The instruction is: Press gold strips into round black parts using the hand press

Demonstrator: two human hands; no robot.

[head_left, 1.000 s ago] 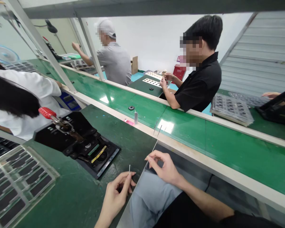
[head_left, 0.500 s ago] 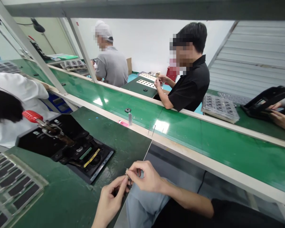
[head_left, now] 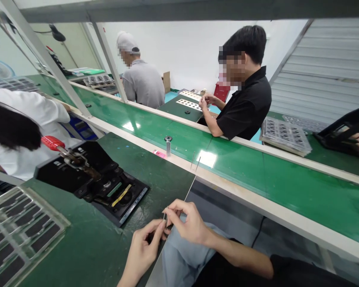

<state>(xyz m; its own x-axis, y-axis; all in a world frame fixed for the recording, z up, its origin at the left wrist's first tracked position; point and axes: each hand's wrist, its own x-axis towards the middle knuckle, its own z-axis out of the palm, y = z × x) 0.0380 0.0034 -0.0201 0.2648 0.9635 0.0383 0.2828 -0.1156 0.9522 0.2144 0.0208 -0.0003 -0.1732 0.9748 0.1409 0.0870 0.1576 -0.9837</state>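
Over the edge of the green bench top, my two hands meet fingertip to fingertip. A thin, pale, metallic-looking piece stands upright between them, too small to identify exactly. My left hand pinches its lower part between thumb and forefinger. Thumb and forefinger of my right hand are closed at its upper end. The curled fingers hide whatever else may be in them. Left of my hands sits a black clamp fixture with a red handle and a yellow strip.
A clear tray with dark parts lies at the left. Beyond the bench runs a green conveyor; a bundle of thin rods and a black ring are near its edge. Several co-workers sit around, one in black opposite.
The view has shifted slightly, so the scene sits a little further right. My hands stay together, and the thin piece shows more clearly between the fingertips.
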